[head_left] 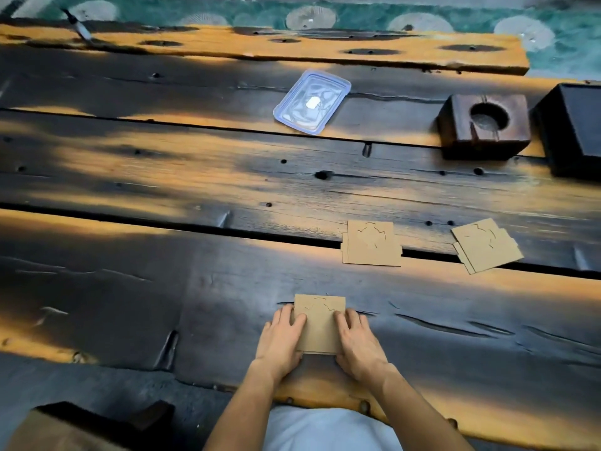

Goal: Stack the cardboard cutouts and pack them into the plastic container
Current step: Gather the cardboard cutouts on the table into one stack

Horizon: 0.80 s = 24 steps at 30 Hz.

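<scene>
A small stack of brown cardboard cutouts [320, 323] lies flat on the dark wooden table near its front edge. My left hand [282, 336] presses its left side and my right hand [357, 340] presses its right side, fingers resting on top. Two more cardboard cutouts lie farther back: one [371, 244] in the middle and another [487, 246] to the right, tilted. The clear plastic container [312, 101] with a bluish rim sits far back in the centre, its lid on.
A dark wooden block with a round hole [484, 125] stands at the back right, beside a black box [572, 128] at the right edge. Deep gaps run between the table planks [195, 177]. A brown object [81, 428] sits at the lower left.
</scene>
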Tool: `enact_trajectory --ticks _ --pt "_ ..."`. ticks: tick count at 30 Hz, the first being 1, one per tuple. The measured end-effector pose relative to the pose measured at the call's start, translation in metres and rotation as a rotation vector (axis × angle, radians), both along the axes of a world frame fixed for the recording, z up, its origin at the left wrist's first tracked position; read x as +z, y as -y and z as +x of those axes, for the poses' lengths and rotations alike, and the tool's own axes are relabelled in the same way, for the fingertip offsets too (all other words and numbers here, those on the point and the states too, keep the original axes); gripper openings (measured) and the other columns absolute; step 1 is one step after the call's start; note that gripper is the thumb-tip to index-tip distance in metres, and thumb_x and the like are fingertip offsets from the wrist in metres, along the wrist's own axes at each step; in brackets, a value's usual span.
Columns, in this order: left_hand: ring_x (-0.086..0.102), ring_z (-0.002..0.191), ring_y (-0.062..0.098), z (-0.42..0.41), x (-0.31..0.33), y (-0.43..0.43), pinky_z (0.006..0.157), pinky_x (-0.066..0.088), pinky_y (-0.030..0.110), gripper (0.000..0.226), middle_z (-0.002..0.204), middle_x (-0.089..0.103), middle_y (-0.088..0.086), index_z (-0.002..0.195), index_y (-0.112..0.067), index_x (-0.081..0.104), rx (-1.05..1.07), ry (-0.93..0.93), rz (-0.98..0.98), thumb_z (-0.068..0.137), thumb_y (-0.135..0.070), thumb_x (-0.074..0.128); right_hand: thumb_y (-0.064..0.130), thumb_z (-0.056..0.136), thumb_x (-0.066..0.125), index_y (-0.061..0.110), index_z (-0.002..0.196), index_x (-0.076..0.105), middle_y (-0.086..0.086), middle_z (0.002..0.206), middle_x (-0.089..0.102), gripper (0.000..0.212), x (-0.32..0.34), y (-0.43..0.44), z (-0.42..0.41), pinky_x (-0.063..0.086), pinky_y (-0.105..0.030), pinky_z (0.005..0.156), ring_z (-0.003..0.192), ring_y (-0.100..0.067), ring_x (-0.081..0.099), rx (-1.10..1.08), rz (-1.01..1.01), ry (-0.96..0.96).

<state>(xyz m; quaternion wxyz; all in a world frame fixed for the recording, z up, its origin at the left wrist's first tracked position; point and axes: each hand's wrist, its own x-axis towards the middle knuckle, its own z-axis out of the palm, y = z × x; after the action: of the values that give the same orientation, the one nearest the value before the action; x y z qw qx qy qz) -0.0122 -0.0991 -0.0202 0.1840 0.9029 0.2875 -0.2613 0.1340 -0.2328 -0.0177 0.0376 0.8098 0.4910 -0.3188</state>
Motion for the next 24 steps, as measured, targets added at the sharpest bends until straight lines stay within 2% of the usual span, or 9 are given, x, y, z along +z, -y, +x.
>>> enact_trajectory --ticks 4,8,11,13,15,17,18,20,24 --pt "0.032 0.138 0.037 -0.004 -0.004 0.0 0.105 0.043 0.044 0.065 0.162 0.018 0.019 0.14 -0.019 0.035 -0.025 0.013 -0.018 0.085 -0.015 0.07 0.018 0.081 0.068 0.015 0.142 0.029 -0.011 0.141 0.031 0.072 0.002 -0.002 -0.001 0.047 -0.039 0.097 0.127 -0.033 0.036 -0.021 -0.028 -0.01" --pt "0.033 0.139 0.038 -0.002 -0.006 0.0 0.101 0.048 0.043 0.066 0.164 0.015 0.022 0.142 -0.014 0.033 -0.051 0.028 -0.048 0.084 -0.008 0.066 0.025 0.08 0.071 0.013 0.136 0.035 -0.01 0.141 0.036 0.068 -0.001 -0.003 -0.001 0.048 -0.037 0.099 0.124 -0.03 0.038 -0.05 -0.049 -0.005" --pt "0.036 0.135 0.038 0.002 -0.004 -0.002 0.097 0.048 0.043 0.062 0.162 0.02 0.021 0.138 -0.013 0.035 -0.062 0.017 -0.038 0.084 -0.009 0.065 0.03 0.08 0.071 0.015 0.137 0.035 -0.009 0.143 0.035 0.069 -0.003 0.0 0.0 0.048 -0.035 0.101 0.127 -0.028 0.036 -0.069 -0.038 -0.004" --pt "0.035 0.136 0.037 0.005 -0.005 -0.002 0.102 0.045 0.044 0.061 0.162 0.021 0.021 0.138 -0.014 0.036 -0.068 -0.001 -0.02 0.086 -0.016 0.067 0.033 0.08 0.073 0.016 0.137 0.033 -0.01 0.147 0.032 0.072 -0.004 0.004 0.001 0.049 -0.036 0.101 0.129 -0.029 0.035 -0.074 -0.03 -0.018" --pt "0.027 0.145 0.037 0.006 -0.004 -0.003 0.108 0.041 0.046 0.065 0.166 0.013 0.02 0.138 -0.017 0.037 -0.051 -0.019 -0.008 0.087 -0.04 0.07 0.042 0.08 0.072 0.019 0.137 0.032 -0.014 0.154 0.022 0.073 -0.003 0.007 0.002 0.049 -0.039 0.103 0.136 -0.032 0.03 -0.094 -0.024 -0.059" --pt "0.016 0.154 0.036 0.013 -0.001 -0.004 0.112 0.039 0.048 0.076 0.17 0.002 0.017 0.139 -0.018 0.042 -0.03 -0.008 0.022 0.085 -0.067 0.062 0.058 0.081 0.063 0.021 0.14 0.032 -0.015 0.162 0.01 0.077 -0.002 0.011 0.007 0.046 -0.042 0.107 0.144 -0.034 0.024 -0.115 -0.013 -0.093" --pt "0.013 0.156 0.035 0.018 0.0 -0.004 0.112 0.039 0.048 0.08 0.172 0.001 0.016 0.14 -0.017 0.044 -0.026 0.011 0.05 0.085 -0.074 0.055 0.064 0.081 0.056 0.023 0.145 0.03 -0.015 0.165 0.006 0.08 -0.001 0.013 0.011 0.044 -0.043 0.11 0.147 -0.035 0.022 -0.128 -0.009 -0.109" --pt "0.012 0.157 0.034 0.03 0.002 -0.008 0.112 0.038 0.048 0.079 0.172 0.006 0.015 0.144 -0.016 0.046 -0.008 0.053 0.09 0.091 -0.074 0.047 0.067 0.088 0.046 0.027 0.155 0.022 -0.014 0.168 0.003 0.082 0.001 0.012 0.022 0.038 -0.045 0.115 0.15 -0.034 0.02 -0.164 -0.001 -0.131" --pt "0.018 0.155 0.031 0.077 0.005 -0.019 0.114 0.036 0.046 0.071 0.169 0.018 0.012 0.151 -0.018 0.036 -0.013 0.081 0.109 0.097 -0.061 0.051 0.046 0.1 0.046 0.017 0.16 0.009 -0.017 0.166 0.012 0.076 0.002 0.008 0.071 0.033 -0.046 0.117 0.145 -0.038 0.028 -0.195 0.059 -0.053"
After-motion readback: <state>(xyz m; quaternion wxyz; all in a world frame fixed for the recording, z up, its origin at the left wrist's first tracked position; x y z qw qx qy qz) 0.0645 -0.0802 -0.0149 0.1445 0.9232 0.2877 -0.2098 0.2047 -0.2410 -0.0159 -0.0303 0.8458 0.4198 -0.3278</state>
